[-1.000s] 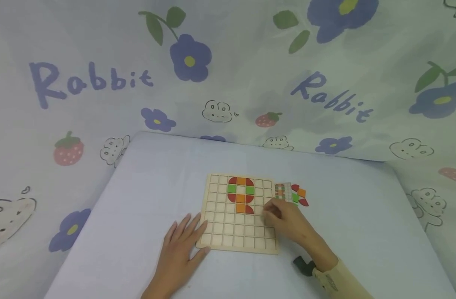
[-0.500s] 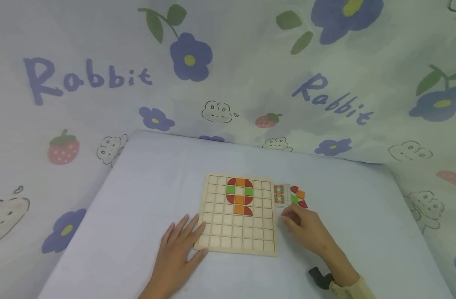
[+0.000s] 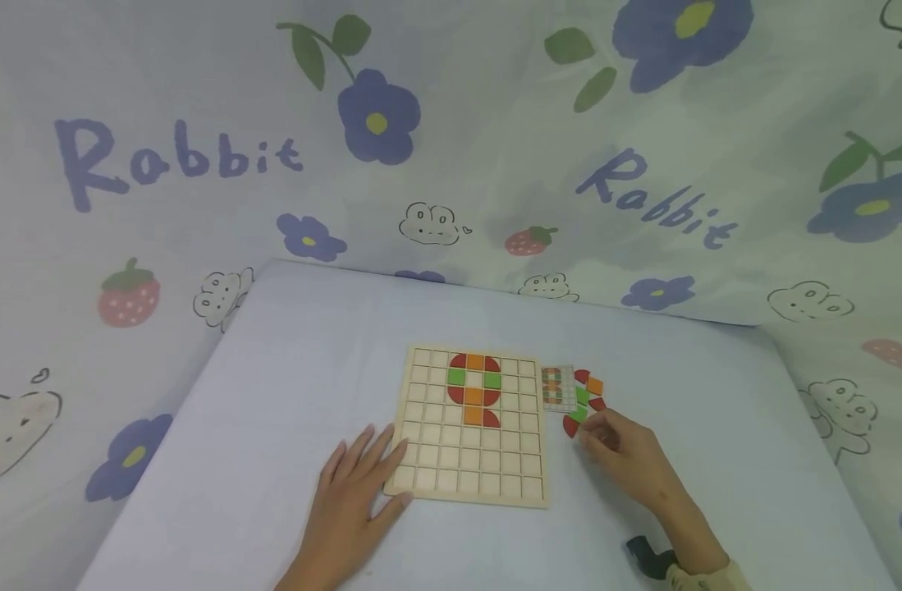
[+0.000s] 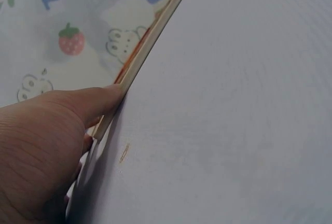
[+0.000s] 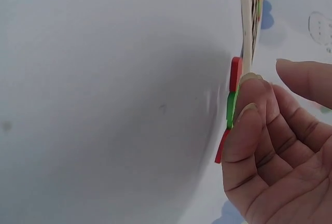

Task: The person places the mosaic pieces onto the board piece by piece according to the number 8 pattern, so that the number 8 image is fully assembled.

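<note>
A wooden grid board lies on the white table, with red quarter-round, orange square and green square tiles in its upper middle cells. My left hand rests on its lower left corner, fingers spread and straight; in the left wrist view the thumb touches the board's edge. Right of the board, my right hand is at the loose tiles, fingertips by a green tile and a red tile. In the right wrist view its thumb stands apart from the bent fingers, with nothing pinched between.
A small pattern card lies against the board's right edge. Beside it are more loose tiles, among them an orange square. A black strap-like object shows near the right wrist. Printed cloth hangs behind the table.
My right hand has moved from over the board's right edge rightward to the loose tiles. A red and a green tile now show beside its fingertips. My left hand has stayed in place.
</note>
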Motion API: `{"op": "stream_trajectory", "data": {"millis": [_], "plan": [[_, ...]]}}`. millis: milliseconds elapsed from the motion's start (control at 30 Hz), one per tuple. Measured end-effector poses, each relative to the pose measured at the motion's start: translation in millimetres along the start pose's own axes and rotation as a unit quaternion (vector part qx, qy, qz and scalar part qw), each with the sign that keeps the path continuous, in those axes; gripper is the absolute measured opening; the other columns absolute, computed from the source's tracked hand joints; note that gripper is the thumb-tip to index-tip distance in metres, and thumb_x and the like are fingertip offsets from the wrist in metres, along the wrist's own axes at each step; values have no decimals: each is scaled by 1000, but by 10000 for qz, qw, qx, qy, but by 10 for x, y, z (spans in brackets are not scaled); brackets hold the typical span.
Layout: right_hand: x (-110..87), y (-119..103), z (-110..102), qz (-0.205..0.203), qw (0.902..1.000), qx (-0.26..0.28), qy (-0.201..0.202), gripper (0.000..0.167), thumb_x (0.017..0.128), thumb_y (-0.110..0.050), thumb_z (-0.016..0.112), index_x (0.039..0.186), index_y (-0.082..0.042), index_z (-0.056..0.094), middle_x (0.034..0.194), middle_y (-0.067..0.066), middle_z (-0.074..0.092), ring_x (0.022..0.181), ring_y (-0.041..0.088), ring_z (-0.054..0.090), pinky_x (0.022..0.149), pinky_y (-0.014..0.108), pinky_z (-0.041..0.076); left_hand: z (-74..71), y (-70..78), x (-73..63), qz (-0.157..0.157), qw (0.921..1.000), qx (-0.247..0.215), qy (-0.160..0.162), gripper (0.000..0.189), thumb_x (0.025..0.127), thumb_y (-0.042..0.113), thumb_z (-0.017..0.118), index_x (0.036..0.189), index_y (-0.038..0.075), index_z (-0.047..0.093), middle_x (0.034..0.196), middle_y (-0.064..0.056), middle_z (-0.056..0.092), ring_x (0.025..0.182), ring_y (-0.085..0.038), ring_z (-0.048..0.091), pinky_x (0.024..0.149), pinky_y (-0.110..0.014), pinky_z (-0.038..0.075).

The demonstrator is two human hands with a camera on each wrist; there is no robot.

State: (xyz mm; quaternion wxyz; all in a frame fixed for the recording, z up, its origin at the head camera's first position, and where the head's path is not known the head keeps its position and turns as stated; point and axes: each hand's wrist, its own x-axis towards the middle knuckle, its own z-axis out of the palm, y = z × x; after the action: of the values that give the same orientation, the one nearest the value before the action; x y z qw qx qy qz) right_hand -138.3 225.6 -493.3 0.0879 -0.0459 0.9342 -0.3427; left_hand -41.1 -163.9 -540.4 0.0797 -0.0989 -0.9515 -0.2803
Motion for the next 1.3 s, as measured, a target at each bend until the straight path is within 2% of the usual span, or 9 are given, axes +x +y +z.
{"op": "stream_trajectory", "data": {"millis": [533, 767, 933, 1033, 1167, 1300], "plan": [[73, 112, 61, -28, 9997, -218, -99, 19, 96, -8, 75, 114, -8, 69, 88, -3, 66, 78, 15, 59, 63, 24, 53, 29, -31, 2, 45, 10000, 27, 23, 67, 91, 35, 82, 152, 20, 58, 165, 1, 40, 155, -30, 29, 123, -58, 16], [89, 129, 49, 263, 9987, -431, -46, 20, 96, -13, 76, 114, -9, 68, 86, -2, 64, 80, 17, 55, 63, 25, 51, 24, -31, -7, 54, 10000, 42, 50, 67, 91, 36, 82, 152, 21, 58, 165, 3, 40, 155, -29, 29, 124, -56, 15], [92, 145, 44, 398, 9982, -444, -16, 26, 96, -14, 76, 117, -7, 63, 86, 0, 62, 78, 18, 55, 62, 24, 50, 17, -27, -24, 21, 10000, 41, 22, 67, 91, 36, 82, 152, 21, 58, 165, 3, 40, 155, -29, 29, 124, -56, 16], [110, 152, 33, 259, 9987, -434, -22, 32, 96, -13, 76, 123, -7, 59, 87, 1, 61, 75, 17, 55, 61, 24, 50, 17, -19, -30, 3, 10000, 12, 0, 67, 91, 36, 81, 152, 21, 58, 165, 3, 40, 156, -29, 28, 124, -56, 15], [148, 147, 32, -151, 9979, -630, -68, 33, 96, -11, 76, 126, -9, 62, 88, -2, 63, 75, 15, 55, 62, 25, 51, 22, -22, -19, 50, 10000, 15, 25, 67, 92, 36, 81, 152, 21, 57, 166, 2, 40, 156, -29, 28, 124, -56, 15], [174, 125, 59, -463, 9933, -1044, -202, 33, 97, -12, 75, 129, -13, 67, 93, -4, 65, 80, 14, 57, 69, 29, 54, 26, -35, -17, 90, 9999, 38, 92, 68, 91, 35, 82, 152, 21, 57, 165, 2, 40, 155, -30, 29, 125, -54, 14]]}}
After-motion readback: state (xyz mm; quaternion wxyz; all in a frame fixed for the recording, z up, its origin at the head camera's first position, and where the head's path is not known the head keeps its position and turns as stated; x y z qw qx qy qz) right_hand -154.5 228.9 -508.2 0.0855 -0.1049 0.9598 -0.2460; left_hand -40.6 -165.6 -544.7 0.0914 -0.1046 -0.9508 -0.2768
